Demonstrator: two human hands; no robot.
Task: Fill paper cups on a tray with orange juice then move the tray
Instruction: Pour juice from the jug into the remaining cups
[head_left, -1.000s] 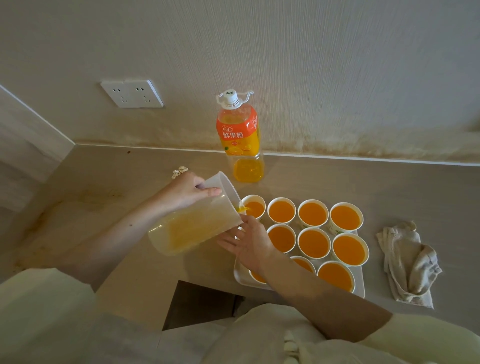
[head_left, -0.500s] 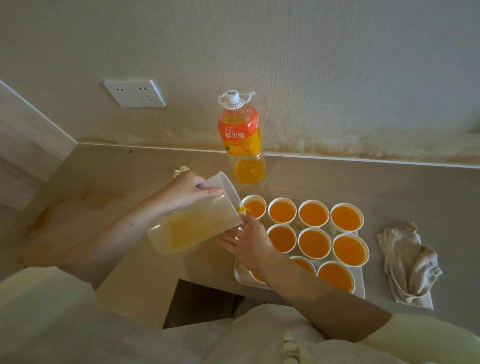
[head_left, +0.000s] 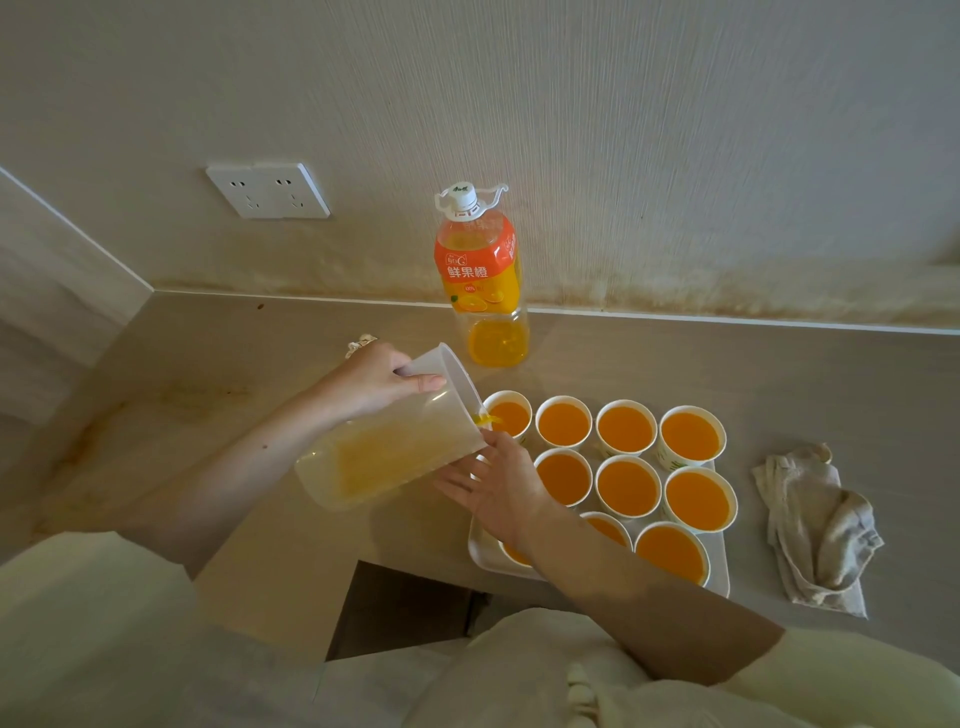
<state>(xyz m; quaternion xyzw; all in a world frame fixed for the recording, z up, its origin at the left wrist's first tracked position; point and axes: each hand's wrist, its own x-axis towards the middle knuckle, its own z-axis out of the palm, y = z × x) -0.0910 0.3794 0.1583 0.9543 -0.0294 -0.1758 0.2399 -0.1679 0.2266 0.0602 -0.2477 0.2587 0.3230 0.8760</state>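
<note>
Fingers of the left hand (head_left: 379, 382) curl round the rim end of a clear jug (head_left: 395, 457), tilting it so juice runs from the spout into the far-left cup (head_left: 511, 415). The right hand (head_left: 498, 493) has its fingers straight and spread, touching the jug's underside just below the spout. A white tray (head_left: 718, 566) of filled cups (head_left: 626, 486) sits right of those fingers; a juice bottle (head_left: 480, 275) stands beyond the left thumb.

Dim warm light, soft focus, wide-angle edge bending
</note>
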